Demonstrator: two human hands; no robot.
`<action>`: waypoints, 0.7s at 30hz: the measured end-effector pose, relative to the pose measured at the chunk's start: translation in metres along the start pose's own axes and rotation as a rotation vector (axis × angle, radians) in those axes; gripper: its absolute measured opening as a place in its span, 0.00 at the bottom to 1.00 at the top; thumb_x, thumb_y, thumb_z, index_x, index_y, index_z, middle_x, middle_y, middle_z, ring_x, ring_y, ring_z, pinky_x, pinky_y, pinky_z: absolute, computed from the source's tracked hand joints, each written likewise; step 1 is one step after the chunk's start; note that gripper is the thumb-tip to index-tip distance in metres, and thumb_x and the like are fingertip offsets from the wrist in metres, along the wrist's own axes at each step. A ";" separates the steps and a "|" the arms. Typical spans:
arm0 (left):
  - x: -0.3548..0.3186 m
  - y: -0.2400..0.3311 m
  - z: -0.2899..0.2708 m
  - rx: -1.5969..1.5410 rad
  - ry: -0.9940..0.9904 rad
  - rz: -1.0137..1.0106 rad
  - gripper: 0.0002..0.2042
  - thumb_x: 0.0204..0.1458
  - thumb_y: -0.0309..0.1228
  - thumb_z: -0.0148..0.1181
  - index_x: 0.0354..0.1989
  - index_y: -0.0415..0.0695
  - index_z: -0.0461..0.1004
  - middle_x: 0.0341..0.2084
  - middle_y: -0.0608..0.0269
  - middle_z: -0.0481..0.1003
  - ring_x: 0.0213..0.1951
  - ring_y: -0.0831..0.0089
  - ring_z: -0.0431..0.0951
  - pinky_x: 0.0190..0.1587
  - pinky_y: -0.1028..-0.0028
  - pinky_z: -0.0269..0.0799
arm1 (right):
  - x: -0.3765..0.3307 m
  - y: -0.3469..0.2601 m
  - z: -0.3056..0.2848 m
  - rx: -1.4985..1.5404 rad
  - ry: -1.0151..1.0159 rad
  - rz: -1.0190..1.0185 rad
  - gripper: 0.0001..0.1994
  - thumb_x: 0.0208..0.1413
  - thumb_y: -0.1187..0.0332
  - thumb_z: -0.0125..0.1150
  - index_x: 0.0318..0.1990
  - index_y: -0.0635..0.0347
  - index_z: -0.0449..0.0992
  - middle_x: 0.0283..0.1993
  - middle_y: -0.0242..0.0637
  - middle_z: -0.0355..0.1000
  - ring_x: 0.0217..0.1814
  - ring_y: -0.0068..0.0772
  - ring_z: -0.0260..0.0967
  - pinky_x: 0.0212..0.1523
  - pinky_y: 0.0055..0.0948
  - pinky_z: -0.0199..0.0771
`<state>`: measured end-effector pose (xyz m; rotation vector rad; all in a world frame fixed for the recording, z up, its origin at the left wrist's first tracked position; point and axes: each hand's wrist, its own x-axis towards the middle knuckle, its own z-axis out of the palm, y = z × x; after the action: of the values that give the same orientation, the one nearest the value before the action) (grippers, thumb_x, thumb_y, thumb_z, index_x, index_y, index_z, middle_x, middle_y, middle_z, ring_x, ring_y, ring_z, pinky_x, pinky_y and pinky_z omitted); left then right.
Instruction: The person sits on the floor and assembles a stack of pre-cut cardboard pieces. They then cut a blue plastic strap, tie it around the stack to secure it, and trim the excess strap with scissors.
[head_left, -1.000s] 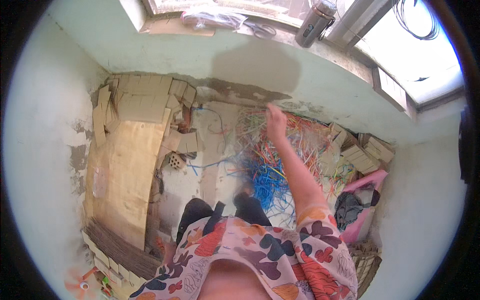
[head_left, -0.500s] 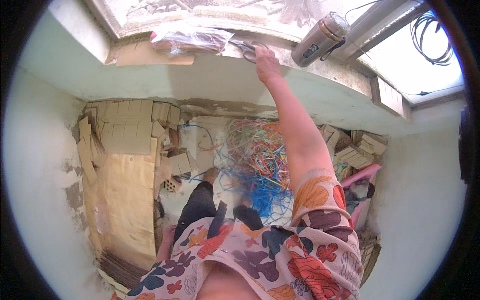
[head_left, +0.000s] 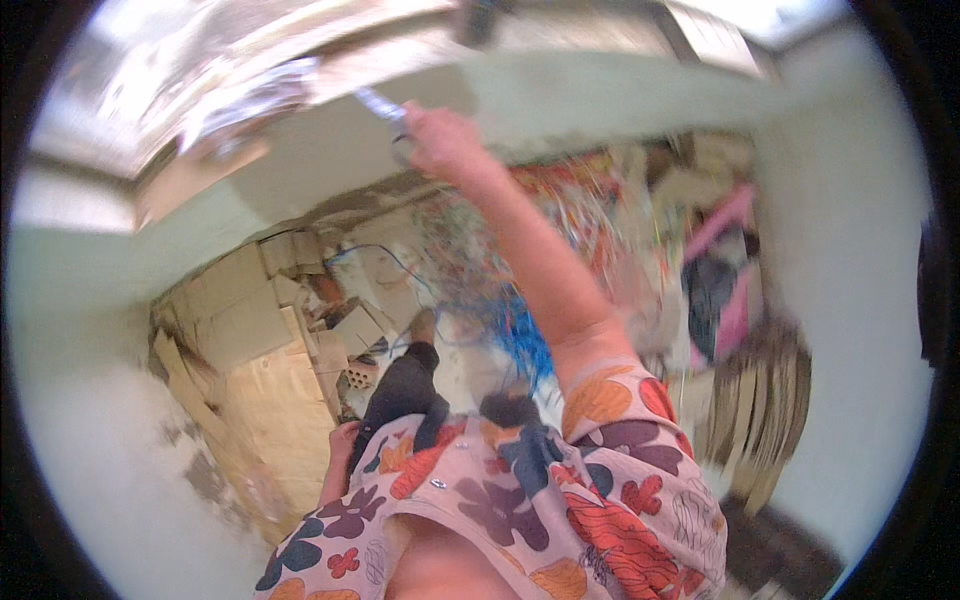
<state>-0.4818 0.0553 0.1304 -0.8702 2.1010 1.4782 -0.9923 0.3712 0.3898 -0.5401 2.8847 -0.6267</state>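
— Hands, two. State of each?
— Right hand [head_left: 443, 140]: fingers closed around a pair of scissors [head_left: 380, 103]. Left hand [head_left: 343, 437]: low, beside the dark trouser leg [head_left: 395, 395]; whether it is open or holding anything, cannot tell.
— Surroundings, by size?
— Pale green wall [head_left: 600, 100], largest. Next, window sill [head_left: 580, 35], blurred. Next, heap of coloured strips [head_left: 515, 325] on the floor. Next, clear-wrapped bundle [head_left: 245, 105] on the sill.
— Position of the scissors?
— Held up before the wall, near the sill; blades point forward and left, towards the bundle yet apart from it. Blur hides whether they are parted.
— Handling?
— Probably light, stiff, not fragile. Blades judged hard and smooth, poor to hold. Best taken by the handles; one handle loop [head_left: 398, 148] shows below the hand. Tips call for care.
— Markings, smallest entry?
— None legible. Scissors and bundle are both smeared by motion; labels, if any, cannot be made out.
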 end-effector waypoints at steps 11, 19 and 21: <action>-0.001 0.065 0.101 0.478 -0.471 0.198 0.09 0.47 0.22 0.52 0.35 0.35 0.75 0.28 0.64 0.76 0.30 0.78 0.73 0.34 0.77 0.70 | -0.638 0.164 0.168 1.295 0.127 1.165 0.22 0.39 0.77 0.61 0.47 0.57 0.71 0.22 0.31 0.68 0.19 0.21 0.65 0.20 0.24 0.64; 0.007 0.149 0.216 0.731 -0.747 0.346 0.12 0.47 0.22 0.53 0.42 0.34 0.73 0.35 0.63 0.76 0.35 0.77 0.72 0.41 0.77 0.68 | -0.884 0.168 0.192 1.296 0.835 1.842 0.15 0.42 0.76 0.53 0.42 0.62 0.68 0.21 0.38 0.71 0.14 0.28 0.65 0.12 0.29 0.64; 0.000 0.163 0.255 0.615 -0.837 0.289 0.11 0.47 0.21 0.52 0.40 0.34 0.74 0.33 0.64 0.76 0.34 0.78 0.72 0.40 0.77 0.68 | -0.884 0.170 0.203 1.342 0.932 1.862 0.13 0.45 0.73 0.51 0.42 0.63 0.68 0.21 0.38 0.71 0.15 0.29 0.66 0.13 0.29 0.64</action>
<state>-0.5987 0.3333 0.1527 0.2650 1.8446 0.9409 -0.1851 0.7699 0.1871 2.4245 1.1867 -1.8952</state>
